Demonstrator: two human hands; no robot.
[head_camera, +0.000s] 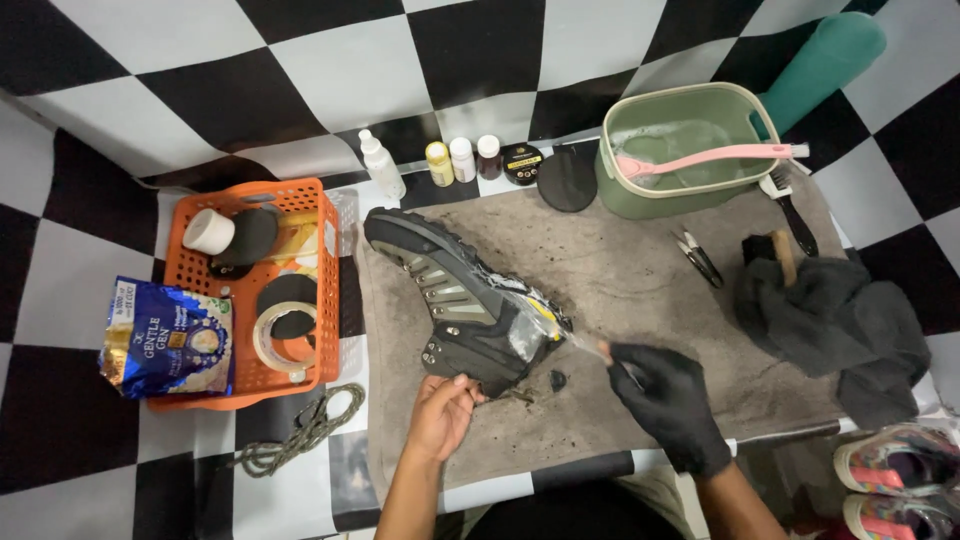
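The boot (462, 300) – grey and black, olive lace panel, lying on its side w/ sole away from the person – rests on the grey mat (640, 290), its opening wrapped in clear plastic. Bare left hand (442, 412) pinches the boot's ankle edge; gloved right hand (668, 400), fingers closed, grips a tool at the plastic.

Checkered table (90, 300), grey mat (640, 300), orange basket (325, 290), green tub (640, 195), boot (460, 300)
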